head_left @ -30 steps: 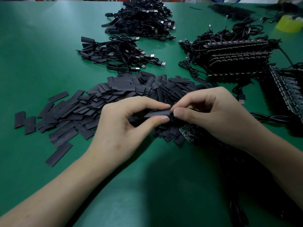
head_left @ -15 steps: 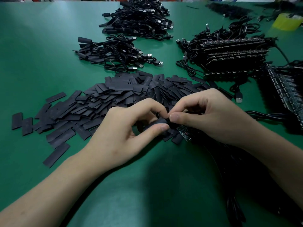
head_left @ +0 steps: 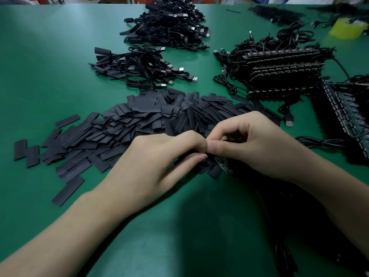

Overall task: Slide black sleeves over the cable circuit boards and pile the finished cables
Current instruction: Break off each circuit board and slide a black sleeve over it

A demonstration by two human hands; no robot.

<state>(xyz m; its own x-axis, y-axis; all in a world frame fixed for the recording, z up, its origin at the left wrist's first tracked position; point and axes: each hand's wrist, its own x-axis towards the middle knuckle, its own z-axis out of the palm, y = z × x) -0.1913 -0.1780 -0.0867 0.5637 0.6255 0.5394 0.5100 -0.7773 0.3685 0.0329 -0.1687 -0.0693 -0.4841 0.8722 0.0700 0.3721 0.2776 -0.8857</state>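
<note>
My left hand (head_left: 151, 164) and my right hand (head_left: 257, 148) meet fingertip to fingertip over the near edge of a wide heap of flat black sleeves (head_left: 139, 124). The left thumb and fingers pinch a black sleeve that the fingers almost wholly hide. My right hand pinches a small circuit board (head_left: 223, 163) whose green end shows just below its thumb. The board's black cable (head_left: 323, 141) runs off to the right. Two piles of sleeved cables lie further back, a small pile (head_left: 139, 66) and a bigger pile (head_left: 169, 27).
The green table (head_left: 50, 56) holds stacked rows of bare boards with cables (head_left: 283, 66) at the right, more boards (head_left: 347, 120) at the far right edge, and a yellow tape roll (head_left: 348, 29) at the back right. Loose sleeves (head_left: 67, 190) lie near my left forearm.
The sleeve, plainly visible between my left fingers a second ago, is now almost covered as both hands closed together and dropped slightly toward the table.
</note>
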